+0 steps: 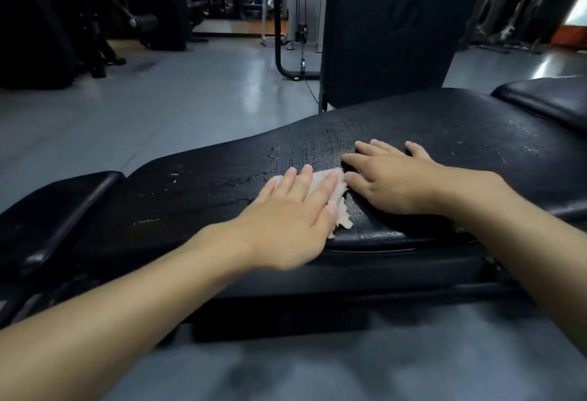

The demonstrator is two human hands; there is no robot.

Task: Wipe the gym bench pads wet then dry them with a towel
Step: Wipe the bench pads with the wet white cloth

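Your left hand (290, 216) presses the beige cloth (340, 200) flat-fingered; your right hand (390, 178) rests open, empty, on the cracked bench pad (444, 134). Sweep with overlapping strokes.

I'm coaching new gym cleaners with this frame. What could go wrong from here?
1. The pad looks cracked and flaking. It could snag the small cloth pressed under the left hand, and water may seep into the cracks.
2. The right hand lies flat on the wet surface and might slip if leaned on.
3. The droplets near the far right end could be missed, since the cloth covers little per pass.
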